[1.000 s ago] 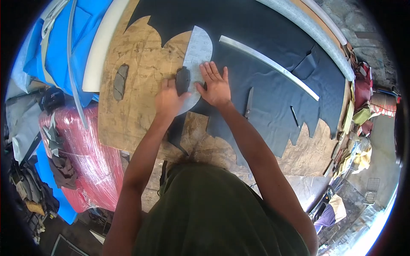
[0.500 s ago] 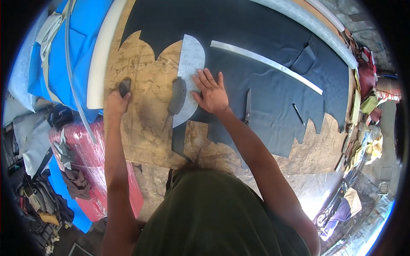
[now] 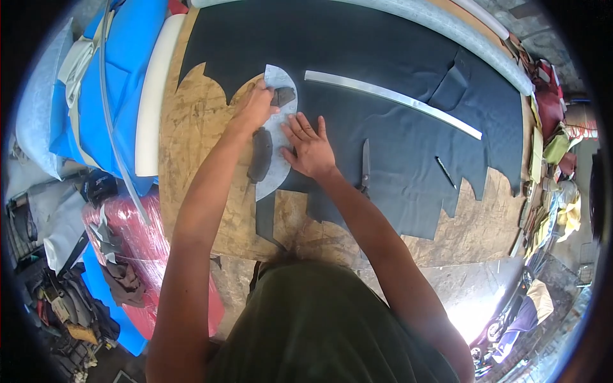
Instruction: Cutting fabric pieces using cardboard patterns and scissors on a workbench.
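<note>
A pale half-round pattern piece (image 3: 276, 143) lies across the edge of a black leather-like sheet (image 3: 383, 57) on the worn wooden table (image 3: 198, 140). My left hand (image 3: 255, 107) grips a dark block (image 3: 283, 97) resting on the upper part of the pattern piece. Below it, a second dark, longer block (image 3: 260, 155) sits on the pattern's straight edge. My right hand (image 3: 311, 147) lies flat with fingers spread, its fingertips on the pattern's curved edge and its palm over the black sheet.
Right of my right hand lies a bladed tool (image 3: 366, 165), its lower end by my forearm. A metal straightedge (image 3: 396, 100) and a pen (image 3: 446, 171) rest on the sheet. Rolls of material (image 3: 460, 54) line the far edge; a cream roll (image 3: 156, 102) borders the left.
My left hand has moved up and right from the bare wood, bringing the dark block onto the pattern piece. My right hand stays flat in nearly the same place.
</note>
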Demonstrator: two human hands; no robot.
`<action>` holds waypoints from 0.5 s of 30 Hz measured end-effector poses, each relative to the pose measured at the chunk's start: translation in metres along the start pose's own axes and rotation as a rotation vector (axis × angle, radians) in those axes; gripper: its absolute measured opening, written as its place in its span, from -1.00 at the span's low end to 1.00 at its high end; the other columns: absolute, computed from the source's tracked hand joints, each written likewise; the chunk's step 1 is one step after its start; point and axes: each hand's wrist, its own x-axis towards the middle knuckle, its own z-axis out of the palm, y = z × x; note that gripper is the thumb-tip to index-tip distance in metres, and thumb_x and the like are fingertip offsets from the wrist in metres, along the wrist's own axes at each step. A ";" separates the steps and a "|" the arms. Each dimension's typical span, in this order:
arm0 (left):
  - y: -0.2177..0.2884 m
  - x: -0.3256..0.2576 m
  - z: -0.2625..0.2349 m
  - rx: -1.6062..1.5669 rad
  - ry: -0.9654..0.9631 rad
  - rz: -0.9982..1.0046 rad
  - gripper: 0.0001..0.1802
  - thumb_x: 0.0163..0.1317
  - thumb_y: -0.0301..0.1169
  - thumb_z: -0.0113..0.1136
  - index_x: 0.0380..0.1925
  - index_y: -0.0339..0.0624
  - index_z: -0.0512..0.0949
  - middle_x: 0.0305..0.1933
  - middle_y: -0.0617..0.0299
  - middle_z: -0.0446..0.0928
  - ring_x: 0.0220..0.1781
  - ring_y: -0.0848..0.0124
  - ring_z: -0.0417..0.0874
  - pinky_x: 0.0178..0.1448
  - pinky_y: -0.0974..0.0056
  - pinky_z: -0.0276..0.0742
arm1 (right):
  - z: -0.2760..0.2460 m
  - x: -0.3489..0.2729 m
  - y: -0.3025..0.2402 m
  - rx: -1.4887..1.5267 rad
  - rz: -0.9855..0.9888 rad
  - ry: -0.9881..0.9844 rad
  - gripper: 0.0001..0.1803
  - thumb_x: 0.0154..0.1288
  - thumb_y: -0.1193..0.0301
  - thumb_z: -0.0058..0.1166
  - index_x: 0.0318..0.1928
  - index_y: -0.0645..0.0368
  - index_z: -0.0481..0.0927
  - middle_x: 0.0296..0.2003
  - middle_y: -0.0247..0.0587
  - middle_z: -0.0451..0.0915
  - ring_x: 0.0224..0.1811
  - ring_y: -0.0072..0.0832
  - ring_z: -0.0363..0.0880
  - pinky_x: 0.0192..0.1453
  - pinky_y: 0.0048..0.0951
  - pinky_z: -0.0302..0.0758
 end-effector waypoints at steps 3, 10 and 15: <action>0.013 0.000 -0.005 0.040 -0.090 -0.113 -0.59 0.32 -0.34 0.43 0.11 -0.25 0.63 0.22 -0.01 0.49 0.25 -0.02 0.57 0.34 -0.05 0.56 | 0.000 -0.001 0.005 0.012 -0.005 -0.002 -0.28 0.46 -0.01 0.06 0.52 0.01 0.43 0.60 -0.25 0.30 0.71 -0.25 0.08 0.70 0.35 -0.15; 0.015 -0.005 0.012 0.060 -0.004 -0.239 -0.57 0.32 -0.33 0.42 0.13 -0.26 0.63 0.20 -0.05 0.52 0.23 -0.05 0.58 0.34 -0.06 0.56 | -0.011 -0.004 0.018 0.226 0.001 0.052 -0.31 0.40 0.08 0.16 0.47 0.06 0.48 0.55 -0.20 0.38 0.65 -0.19 0.23 0.67 0.31 -0.04; -0.005 -0.018 0.032 0.071 0.130 -0.150 -0.50 0.32 -0.27 0.40 0.19 -0.28 0.61 0.17 -0.10 0.55 0.15 -0.11 0.64 0.28 -0.05 0.57 | -0.052 -0.030 0.014 0.379 0.288 0.425 -0.58 0.27 0.32 0.29 0.13 0.11 0.70 0.10 -0.15 0.74 0.19 -0.18 0.68 0.33 0.03 0.47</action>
